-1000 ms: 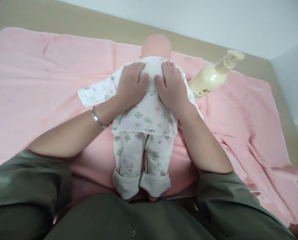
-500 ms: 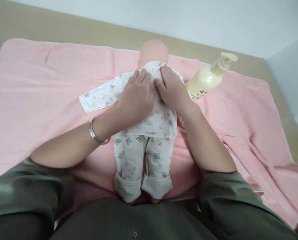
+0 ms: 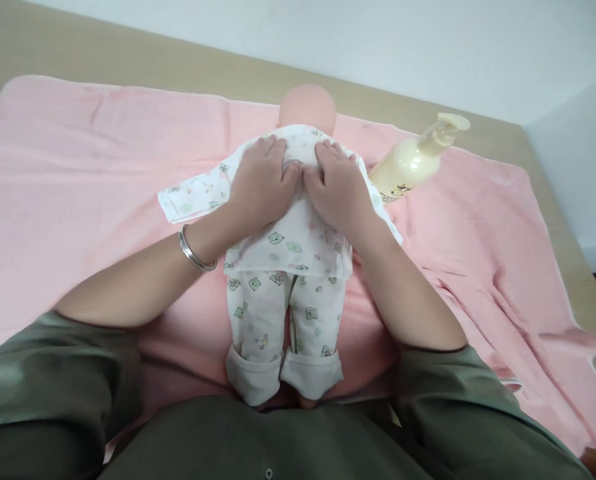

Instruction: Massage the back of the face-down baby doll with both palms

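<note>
A baby doll lies on a pink blanket, its head away from me and its face out of sight. It wears a white printed top and matching trousers with turned-up cuffs. My left hand rests flat on the left side of the top's upper part, fingers stretched towards the head. On the right side, my right hand lies flat in the same way. The two thumbs nearly meet at the middle. Neither hand grips anything.
The pink blanket covers most of a wooden-toned table, with folds at the right. A cream pump bottle leans or lies just right of the doll's shoulder. A white wall stands behind the table.
My left hand has shifted left and my right hand slightly down, so they now lie evenly side by side with thumbs close together. The top's right sleeve shows more beyond my right wrist.
</note>
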Demonstrator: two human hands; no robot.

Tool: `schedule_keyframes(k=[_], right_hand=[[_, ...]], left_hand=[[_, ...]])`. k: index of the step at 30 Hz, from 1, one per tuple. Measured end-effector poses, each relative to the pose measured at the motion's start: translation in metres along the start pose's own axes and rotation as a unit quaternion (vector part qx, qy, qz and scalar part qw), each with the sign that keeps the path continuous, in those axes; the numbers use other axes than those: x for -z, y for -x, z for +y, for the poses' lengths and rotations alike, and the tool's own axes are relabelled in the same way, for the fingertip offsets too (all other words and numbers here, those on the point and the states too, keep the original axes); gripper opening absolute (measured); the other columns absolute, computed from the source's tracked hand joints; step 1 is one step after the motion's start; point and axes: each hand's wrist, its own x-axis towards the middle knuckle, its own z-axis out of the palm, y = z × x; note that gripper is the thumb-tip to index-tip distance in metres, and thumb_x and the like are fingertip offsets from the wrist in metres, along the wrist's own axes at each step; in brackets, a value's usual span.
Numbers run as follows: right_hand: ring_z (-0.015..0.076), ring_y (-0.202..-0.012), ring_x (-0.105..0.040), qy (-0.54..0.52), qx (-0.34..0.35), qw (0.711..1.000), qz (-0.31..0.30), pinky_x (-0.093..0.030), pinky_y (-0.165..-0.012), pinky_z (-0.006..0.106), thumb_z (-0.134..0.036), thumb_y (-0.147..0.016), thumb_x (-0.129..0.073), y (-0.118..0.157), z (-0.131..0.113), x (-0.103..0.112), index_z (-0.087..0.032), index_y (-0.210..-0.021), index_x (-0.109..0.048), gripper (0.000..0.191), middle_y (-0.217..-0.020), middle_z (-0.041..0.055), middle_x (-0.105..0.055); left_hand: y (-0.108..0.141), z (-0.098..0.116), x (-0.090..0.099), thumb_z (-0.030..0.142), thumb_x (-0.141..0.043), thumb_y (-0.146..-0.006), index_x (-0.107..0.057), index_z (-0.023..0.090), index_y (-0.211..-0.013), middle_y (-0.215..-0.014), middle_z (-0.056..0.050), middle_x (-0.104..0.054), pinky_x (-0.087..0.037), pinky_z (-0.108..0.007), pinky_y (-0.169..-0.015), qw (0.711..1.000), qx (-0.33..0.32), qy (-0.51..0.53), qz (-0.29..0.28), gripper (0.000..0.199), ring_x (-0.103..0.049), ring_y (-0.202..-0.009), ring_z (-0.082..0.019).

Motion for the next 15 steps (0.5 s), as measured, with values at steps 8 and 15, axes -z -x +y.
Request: schedule_keyframes(k=[8,15], right_hand=[[0.0354,-0.165,-0.026,-0.012,-0.020,1.000,-0.013,-0.017,-0.135,0.064,-0.033,-0.107,-0.032,-0.011,0.010,0.001,-0.004,-0.163,-0.036,0.063,-0.174,0.0192,-0.032],[0.0397,-0.165,-0.025,0.027,0.031,0.999,-0.024,-0.023,-0.137,0.059,-0.027,-0.106,-0.039,0.028,-0.028,0.006,-0.004,-0.160,-0.040,0.058,-0.171,0.0190,-0.038]], left_hand=[[0.017,0.019,0.002,0.038,-0.053,-0.097,-0.053,0.013,-0.151,-0.168,-0.017,-0.045,-0.020,-0.057,-0.137,1.000,0.001,-0.030,-0.009,0.059,-0.032,-0.162,-0.038],[-0.007,0.001,0.006,0.045,-0.041,-0.103,-0.065,0.028,-0.088,-0.105,-0.011,-0.076,-0.047,-0.055,-0.111,0.999,-0.021,0.024,0.034,0.032,-0.068,-0.116,-0.035]])
